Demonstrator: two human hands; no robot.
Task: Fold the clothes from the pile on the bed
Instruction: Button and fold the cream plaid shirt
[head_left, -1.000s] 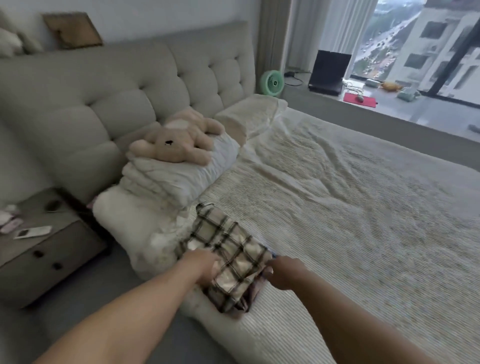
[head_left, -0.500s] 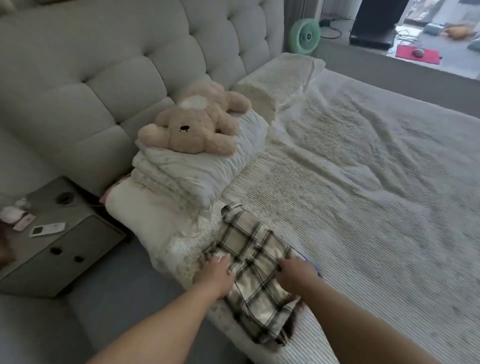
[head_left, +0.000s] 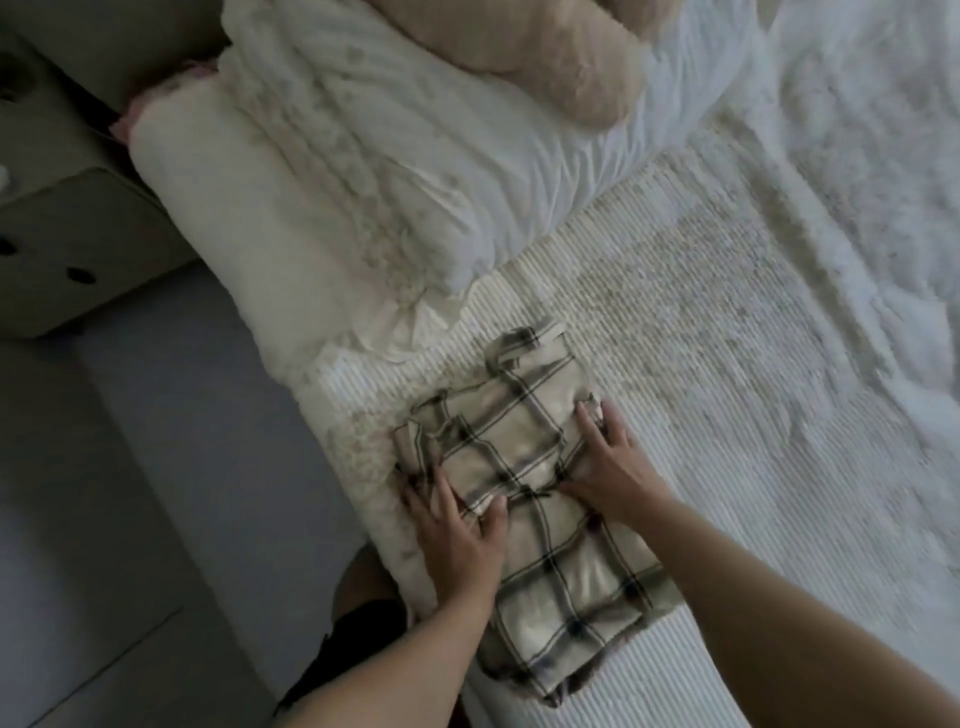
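Plaid garment (head_left: 540, 499) folded at the bed (head_left: 727, 415) edge, under both palms. Left hand (head_left: 457, 540) flat, fingers (head_left: 431, 493) straight and spread; right hand (head_left: 608, 462) likewise pressing. Beyond fingertips: plush toy (head_left: 545, 57) cropped, blurred.

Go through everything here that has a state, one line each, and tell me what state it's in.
Beige plaid cloth garment: folded, flat near the bed's edge.
Left hand: fingers straight, pressing the garment.
Right hand: fingers spread, flat on the garment.
White quilted duvet: folded into a thick stack.
Tan plush toy: lying on the duvet.
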